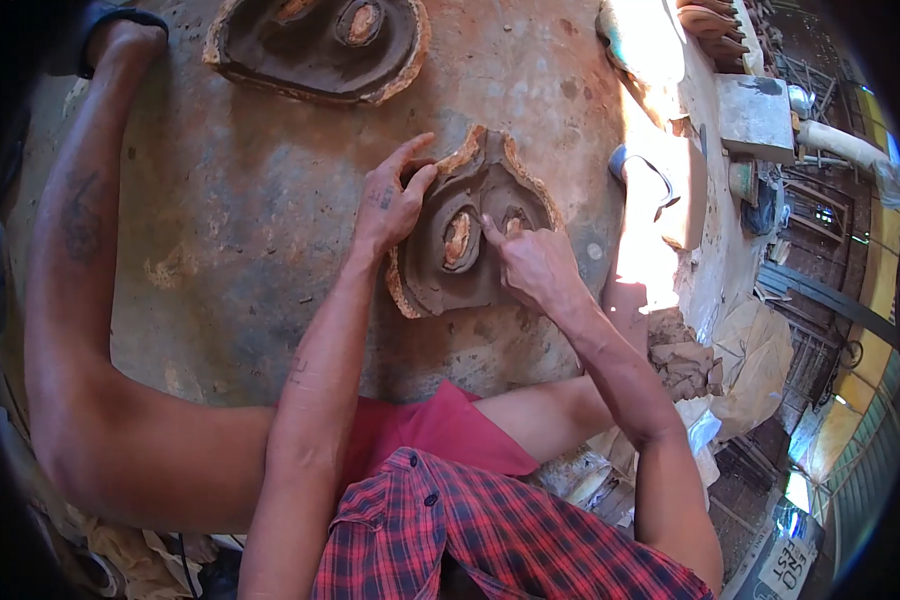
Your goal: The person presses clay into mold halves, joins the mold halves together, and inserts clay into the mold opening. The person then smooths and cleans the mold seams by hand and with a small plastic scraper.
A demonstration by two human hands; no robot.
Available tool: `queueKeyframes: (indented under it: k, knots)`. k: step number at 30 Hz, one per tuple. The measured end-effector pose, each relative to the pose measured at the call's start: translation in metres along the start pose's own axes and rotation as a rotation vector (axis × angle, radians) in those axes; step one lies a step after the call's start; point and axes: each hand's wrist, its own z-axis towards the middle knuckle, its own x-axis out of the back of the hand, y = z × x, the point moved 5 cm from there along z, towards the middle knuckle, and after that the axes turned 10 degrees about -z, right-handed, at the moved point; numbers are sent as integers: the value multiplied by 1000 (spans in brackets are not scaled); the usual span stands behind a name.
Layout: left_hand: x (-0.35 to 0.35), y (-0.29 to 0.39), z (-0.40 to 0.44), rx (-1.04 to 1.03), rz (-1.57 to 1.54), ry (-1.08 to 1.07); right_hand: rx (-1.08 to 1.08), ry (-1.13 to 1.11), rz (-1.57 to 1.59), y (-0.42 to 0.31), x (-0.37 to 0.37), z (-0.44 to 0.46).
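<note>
A mould [398, 285] with a rough, orange-tan rim lies on the floor in front of me, lined with dark wet clay [437, 272]. Two oval raised parts with pale orange centres stand inside; the left oval [458, 240] shows fully, the right one partly behind my hand. My left hand [395, 200] rests at the mould's upper left rim, thumb and forefinger apart. With its forefinger stretched out, my right hand [538, 262] touches the clay between the ovals; its other fingers are curled and partly hidden.
Beyond it lies a second clay-lined mould [315, 75]. My bare legs flank the stained floor [240, 250]. To the right are a grey block [757, 118], crumpled brown paper [750, 365] and stacked curved clay pieces [712, 30]. Bright sunlight falls along that side.
</note>
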Motion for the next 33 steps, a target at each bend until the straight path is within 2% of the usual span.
queueKeyframes:
  k: [2,5,8,12,14,15,17,18,20,23,27,33]
  knots:
    - [0,-3,0,-7,8,4,73,-202,-81,-5,0,-8]
    - [1,-2,-1,-67,-7,28,117,-244,-100,-8,-5,-24]
    - [0,1,-1,-59,11,27,190,-181,-125,-6,-25,-46]
    - [-1,1,-1,-59,-1,22,196,-89,-42,16,-15,-67]
    - [1,-1,0,-52,-6,29,130,190,194,28,-10,-80]
    - [1,-2,0,-57,4,38,130,187,194,28,-14,-78]
    - [-1,-3,0,-60,18,30,-333,257,294,47,-23,-77]
    - [-1,-2,-1,-57,17,34,-343,258,297,42,-24,-75]
    - [0,1,0,-60,24,37,-529,126,358,35,-32,-64]
    - [-1,-1,0,-47,5,27,-660,27,389,12,-27,-52]
    - [3,-4,-4,-41,34,18,-725,7,429,9,-38,-55]
    - [1,2,8,-86,13,13,-661,29,324,25,-28,-50]
